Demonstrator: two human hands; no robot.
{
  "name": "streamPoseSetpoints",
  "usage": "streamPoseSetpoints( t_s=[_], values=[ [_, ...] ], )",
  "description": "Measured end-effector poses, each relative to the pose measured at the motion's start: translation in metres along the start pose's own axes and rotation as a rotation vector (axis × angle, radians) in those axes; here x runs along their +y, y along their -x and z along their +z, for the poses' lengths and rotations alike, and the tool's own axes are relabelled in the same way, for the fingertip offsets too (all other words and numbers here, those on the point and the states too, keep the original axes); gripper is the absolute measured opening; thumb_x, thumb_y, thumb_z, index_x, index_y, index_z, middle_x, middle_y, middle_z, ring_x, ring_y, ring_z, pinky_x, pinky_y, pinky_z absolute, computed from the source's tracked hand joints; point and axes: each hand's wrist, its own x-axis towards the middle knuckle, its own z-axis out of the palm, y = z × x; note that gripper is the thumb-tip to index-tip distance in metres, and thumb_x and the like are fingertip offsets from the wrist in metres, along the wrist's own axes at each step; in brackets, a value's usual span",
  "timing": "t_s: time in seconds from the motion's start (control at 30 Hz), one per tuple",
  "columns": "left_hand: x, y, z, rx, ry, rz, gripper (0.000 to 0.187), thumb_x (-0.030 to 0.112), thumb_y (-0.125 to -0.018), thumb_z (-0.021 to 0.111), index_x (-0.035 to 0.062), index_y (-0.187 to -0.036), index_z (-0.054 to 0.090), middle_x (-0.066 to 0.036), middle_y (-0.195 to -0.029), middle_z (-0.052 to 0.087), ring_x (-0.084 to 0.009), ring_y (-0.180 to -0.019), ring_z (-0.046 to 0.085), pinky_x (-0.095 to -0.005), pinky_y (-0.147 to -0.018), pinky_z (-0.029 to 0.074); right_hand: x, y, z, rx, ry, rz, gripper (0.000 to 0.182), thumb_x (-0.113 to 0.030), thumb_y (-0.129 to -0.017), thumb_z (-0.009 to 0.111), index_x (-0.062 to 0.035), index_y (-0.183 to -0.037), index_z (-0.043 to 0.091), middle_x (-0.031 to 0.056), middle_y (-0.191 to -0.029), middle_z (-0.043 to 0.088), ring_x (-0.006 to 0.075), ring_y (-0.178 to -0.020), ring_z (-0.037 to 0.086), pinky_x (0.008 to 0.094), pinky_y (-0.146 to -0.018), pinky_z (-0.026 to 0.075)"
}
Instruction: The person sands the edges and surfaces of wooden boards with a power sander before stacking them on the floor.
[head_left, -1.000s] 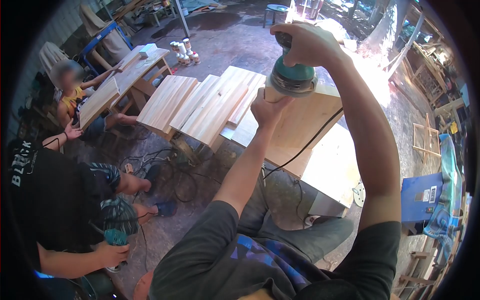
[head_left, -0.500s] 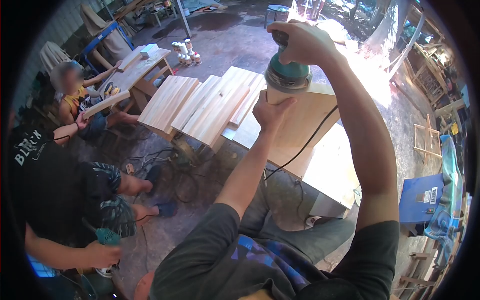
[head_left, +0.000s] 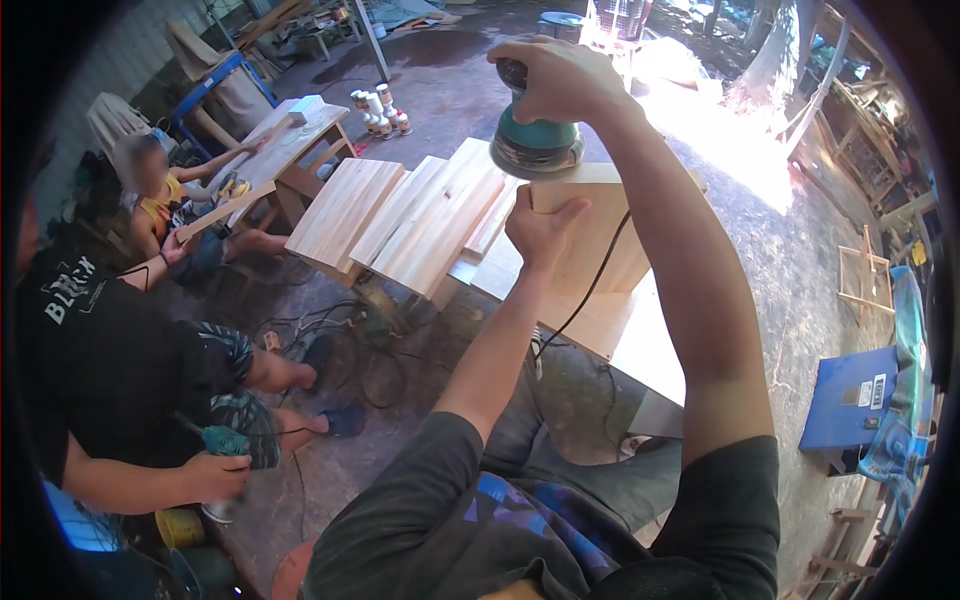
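Observation:
My right hand [head_left: 560, 75] is wrapped round the top of a green and black power sander [head_left: 535, 140]. The sander's round base is at the upper edge of an upright light wooden box [head_left: 600, 235]. Below the sander, my left hand [head_left: 542, 225] grips the near left edge of that box, thumb on its side face. A black cord [head_left: 590, 290] hangs in front of the box. Left of the box, pale wooden panels [head_left: 430, 225] lie side by side.
A person in a black shirt [head_left: 100, 350] at the left holds a green power tool [head_left: 225, 440]. Another person sits at a wooden table [head_left: 290, 130]. Bottles [head_left: 380, 112] stand on the floor behind. A blue metal box [head_left: 850, 400] is at the right.
My right hand and the sander have moved left along the box's top edge, uncovering more of it. The co-worker's green tool is now raised slightly. The view has shifted a little.

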Motion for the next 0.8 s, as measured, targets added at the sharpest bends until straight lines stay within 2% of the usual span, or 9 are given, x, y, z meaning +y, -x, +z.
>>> streamPoseSetpoints(
  t_s=[0.1,0.33,0.47,0.8],
  values=[
    [0.000,0.000,0.003,0.065,0.096,0.057,0.077,0.060,-0.058,0.099,0.0022,-0.099,0.069,-0.013,-0.087,0.079,-0.0327,-0.083,0.078,-0.0422,-0.072,0.059,-0.005,-0.002,0.003,0.005,-0.003,-0.004,0.083,-0.027,-0.060,0.079,-0.0363,-0.141,0.063,0.0014,-0.135,0.070,0.0278,-0.120,0.069,0.0438,-0.098,0.059],
    [-0.005,-0.001,0.003,0.066,0.003,0.043,0.075,0.059,-0.058,0.099,0.0033,-0.097,0.068,-0.014,-0.089,0.079,-0.0328,-0.083,0.078,-0.0421,-0.072,0.059,0.005,0.012,-0.007,-0.005,0.013,0.018,0.084,-0.027,-0.062,0.080,-0.0386,-0.143,0.061,0.0012,-0.135,0.069,0.0278,-0.120,0.070,0.0432,-0.098,0.059],
    [-0.003,0.000,0.003,0.055,0.011,0.006,0.074,0.058,-0.059,0.100,0.0036,-0.097,0.067,-0.014,-0.087,0.078,-0.0322,-0.080,0.077,-0.0424,-0.071,0.058,0.033,0.024,-0.004,0.070,0.076,0.070,0.084,-0.028,-0.063,0.080,-0.0401,-0.144,0.060,0.0012,-0.132,0.070,0.0281,-0.117,0.071,0.0422,-0.098,0.059],
    [0.001,-0.002,0.003,0.061,-0.021,0.015,0.069,0.054,-0.061,0.100,0.0047,-0.095,0.066,-0.012,-0.084,0.077,-0.0302,-0.076,0.075,-0.0419,-0.070,0.058,0.081,0.046,-0.019,0.042,0.093,0.155,0.083,-0.026,-0.062,0.082,-0.0393,-0.142,0.062,-0.0010,-0.133,0.070,0.0265,-0.117,0.070,0.0417,-0.096,0.060]
  ],
)
